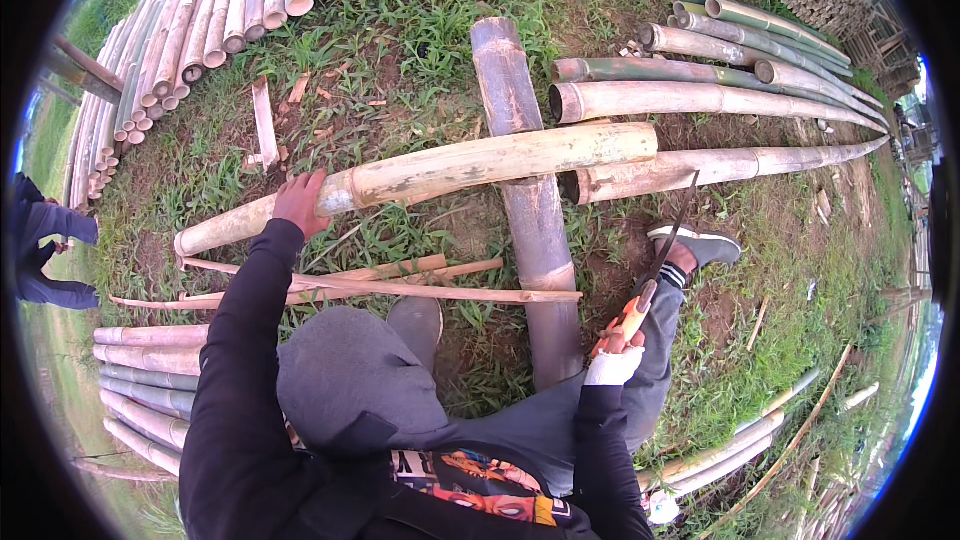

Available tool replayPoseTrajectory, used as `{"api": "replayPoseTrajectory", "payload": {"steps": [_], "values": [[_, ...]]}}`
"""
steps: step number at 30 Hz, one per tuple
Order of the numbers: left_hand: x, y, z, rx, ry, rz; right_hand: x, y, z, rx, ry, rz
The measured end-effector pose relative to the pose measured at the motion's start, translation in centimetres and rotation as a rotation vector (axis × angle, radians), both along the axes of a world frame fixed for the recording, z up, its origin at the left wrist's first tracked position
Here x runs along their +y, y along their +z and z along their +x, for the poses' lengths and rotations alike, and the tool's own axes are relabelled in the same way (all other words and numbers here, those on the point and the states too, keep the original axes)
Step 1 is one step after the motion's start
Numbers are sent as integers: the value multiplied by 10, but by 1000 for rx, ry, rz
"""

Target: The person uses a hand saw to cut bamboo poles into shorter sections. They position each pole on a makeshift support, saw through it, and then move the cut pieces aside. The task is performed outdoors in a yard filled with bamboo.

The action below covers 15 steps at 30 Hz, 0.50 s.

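A pale bamboo pole (450, 168) lies slantwise across a thicker, darker bamboo log (543, 230) on the ground. Over the pole's left part, my left hand (302, 202) has its fingers wrapped round the top. My right hand (620, 342), with white wrapping at the wrist, grips the orange handle of a hand saw (634, 311). The saw's dark, narrow blade points up and away, its tip beside a second pale bamboo pole (750, 165) at the right. Blade and pale pole in my left hand are apart.
Split bamboo strips (390, 285) lie near my knees. Stacked bamboo poles (215, 20) fill the far left, with more poles (720, 100) at right and a pile (150, 380) at near left. My shoe (705, 247) rests near the blade. Another person (55, 240) is at the left edge.
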State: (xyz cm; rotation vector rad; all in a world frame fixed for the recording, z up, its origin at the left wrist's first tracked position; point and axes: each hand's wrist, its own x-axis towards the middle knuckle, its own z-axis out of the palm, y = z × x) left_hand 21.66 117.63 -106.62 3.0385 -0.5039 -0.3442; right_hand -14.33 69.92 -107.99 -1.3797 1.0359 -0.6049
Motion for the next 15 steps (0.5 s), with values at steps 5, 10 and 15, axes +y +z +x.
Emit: {"api": "replayPoseTrajectory", "payload": {"steps": [5,10,15], "values": [[-39,35,-4,-48,-126,32,7,77,18,-97,-18,-189],[-153,72,22,-80,-546,-250,15,122,20,-168,67,-390],[-285,61,22,-94,-564,-380,26,122,25,-73,156,-288]]}}
